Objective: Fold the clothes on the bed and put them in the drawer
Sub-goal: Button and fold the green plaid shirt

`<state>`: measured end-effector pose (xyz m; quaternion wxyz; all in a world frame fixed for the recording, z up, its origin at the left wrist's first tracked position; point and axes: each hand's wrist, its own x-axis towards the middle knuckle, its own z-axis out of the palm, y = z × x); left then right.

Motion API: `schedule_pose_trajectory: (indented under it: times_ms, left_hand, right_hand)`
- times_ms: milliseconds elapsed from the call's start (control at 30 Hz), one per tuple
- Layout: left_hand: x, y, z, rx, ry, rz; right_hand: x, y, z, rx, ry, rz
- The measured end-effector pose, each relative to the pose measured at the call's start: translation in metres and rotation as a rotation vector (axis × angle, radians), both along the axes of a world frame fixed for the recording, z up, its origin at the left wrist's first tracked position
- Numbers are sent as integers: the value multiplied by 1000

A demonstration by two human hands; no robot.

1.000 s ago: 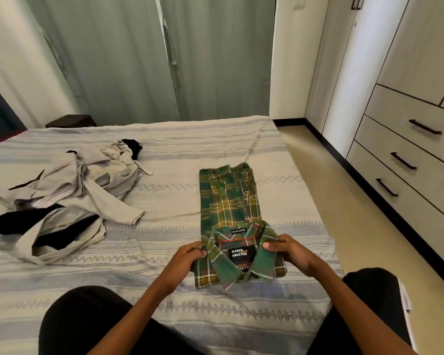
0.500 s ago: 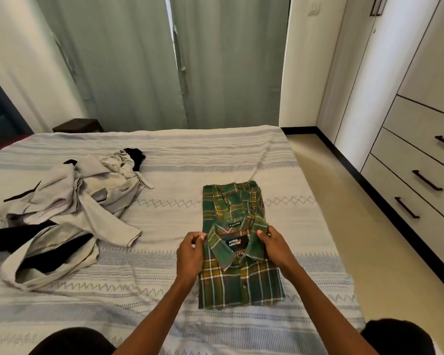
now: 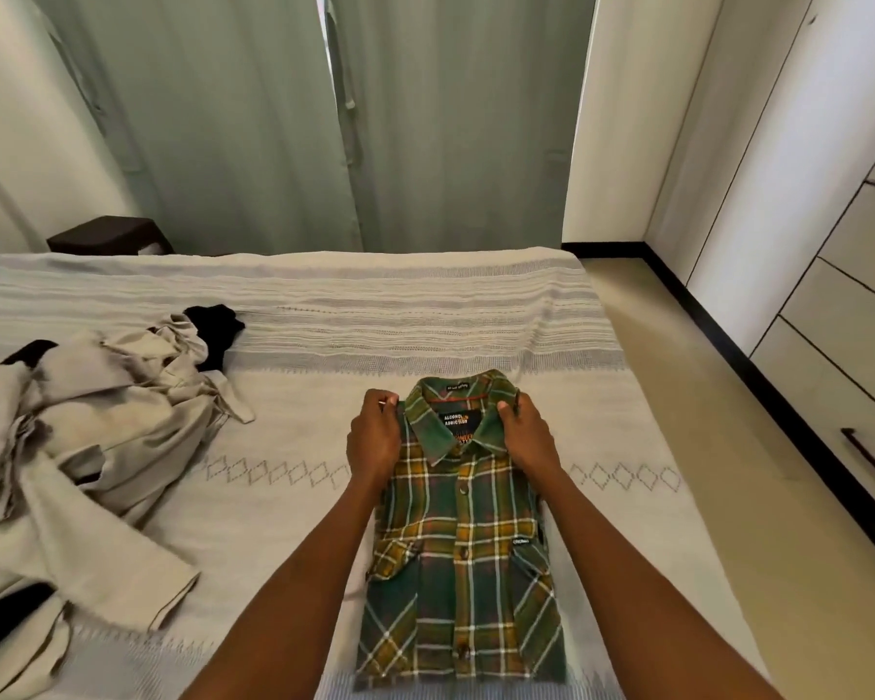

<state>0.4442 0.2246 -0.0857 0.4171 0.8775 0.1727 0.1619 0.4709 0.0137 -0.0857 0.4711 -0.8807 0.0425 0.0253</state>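
Folded green plaid shirt (image 3: 463, 538) lay flat on bed (image 3: 425, 315), collar at far end. Left hand (image 3: 374, 439) gripped shirt's left shoulder edge; right hand (image 3: 525, 437) gripped right shoulder beside collar. Left of shirt, well apart: loose beige-and-black clothes heap (image 3: 82, 447). Right of shirt, across floor: drawers (image 3: 839, 396), fronts flush, contents unseen.

Plaid shirt (image 3: 463, 553): green and yellow, folded into a flat rectangle, buttoned front up, collar at the far end between both hands. Unfolded beige and black clothes (image 3: 87, 447): heaped well left of the left hand.
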Motion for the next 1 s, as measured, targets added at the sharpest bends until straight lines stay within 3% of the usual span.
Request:
schedule_pose_trajectory:
  times_ms: [167,300,500,600,700,867,933,1000]
  left_hand:
    - [48,11,-48,255,174,-54]
    - [60,18,-78,448,168,-150]
    - [50,14,-67,349,170,-54]
    - [27,10,-55,461,91,-78]
    - [-14,1,-41,491,4,-201]
    - [-87,-17,-37,470,-60,-377]
    - [-106,-19,-44,491,35,-430]
    - [-130,-19,-58,490,244,-490]
  right_hand:
    - [49,8,-47,-485,-7,51]
    - [54,13,-71,-660,-110,23]
    - [49,8,-63,-555,-94,-28]
    - [27,5,-51,-584,-183,-40]
    - [-19,8,-38,-561,-267,79]
    - [-129,19,-43,-608,-214,290]
    - [-153,15,-53,-642,-147,297]
    - [-167,4,-62,-648,-73,293]
